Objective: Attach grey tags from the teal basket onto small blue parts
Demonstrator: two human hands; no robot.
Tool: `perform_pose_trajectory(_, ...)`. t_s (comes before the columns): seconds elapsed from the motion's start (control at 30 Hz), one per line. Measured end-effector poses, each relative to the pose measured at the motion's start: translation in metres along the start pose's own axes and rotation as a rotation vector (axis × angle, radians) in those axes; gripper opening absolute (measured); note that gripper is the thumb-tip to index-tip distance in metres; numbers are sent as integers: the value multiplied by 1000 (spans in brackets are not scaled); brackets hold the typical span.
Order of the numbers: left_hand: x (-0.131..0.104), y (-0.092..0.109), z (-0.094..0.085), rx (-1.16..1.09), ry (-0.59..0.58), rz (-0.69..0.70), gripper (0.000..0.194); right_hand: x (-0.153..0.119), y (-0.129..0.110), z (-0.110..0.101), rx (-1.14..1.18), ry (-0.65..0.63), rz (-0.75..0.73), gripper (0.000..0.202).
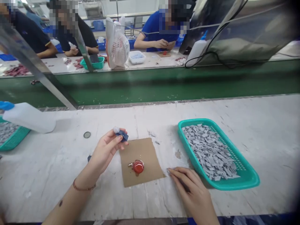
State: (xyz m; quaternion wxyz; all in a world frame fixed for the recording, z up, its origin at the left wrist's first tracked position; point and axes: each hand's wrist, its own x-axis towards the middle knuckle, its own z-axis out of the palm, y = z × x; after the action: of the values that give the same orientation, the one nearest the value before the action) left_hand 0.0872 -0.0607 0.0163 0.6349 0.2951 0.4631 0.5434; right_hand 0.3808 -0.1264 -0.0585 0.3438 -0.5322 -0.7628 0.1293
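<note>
Raised over the upper left corner of a brown cardboard square, my left hand pinches a small dark blue piece with a whitish tip. On the cardboard lies a round, glossy red blob with a small metallic bit at its left. My right hand is low over the table, just right of the cardboard's lower right corner. Its thumb and index finger are pressed together at a tiny greyish thing too small to make out. A green basket of small grey pieces stands right of that hand.
A white bottle with a blue cap leans over another green basket at the left. A small round disc and a dark piece lie near my left arm. A metal post slants beyond; people sit at the far bench.
</note>
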Motion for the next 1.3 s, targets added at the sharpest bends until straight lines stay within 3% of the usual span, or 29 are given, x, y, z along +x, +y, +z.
perform_pose_trajectory(0.2,-62,-37,-31,65,185,-18,24,1,-14,-7,-10,-100,52,18)
perform_pose_trajectory(0.37,-86,-61,-37,78,220,-40,25,2,-18,-10,-37,-156,121,21)
perform_pose_trajectory(0.6,-94,-78,-28,143,143,-49,19,14,-21,-14,-54,-206,49,22)
perform_pose_trajectory(0.83,-100,-94,-21,265,115,52,15,51,-63,0,161,-243,7,13)
perform_pose_trajectory(1.03,-102,-94,-21,281,88,134,14,69,-82,20,177,-330,-110,13)
perform_pose_trajectory(1.3,-103,-93,-22,279,92,104,14,70,-83,20,92,-363,-193,15)
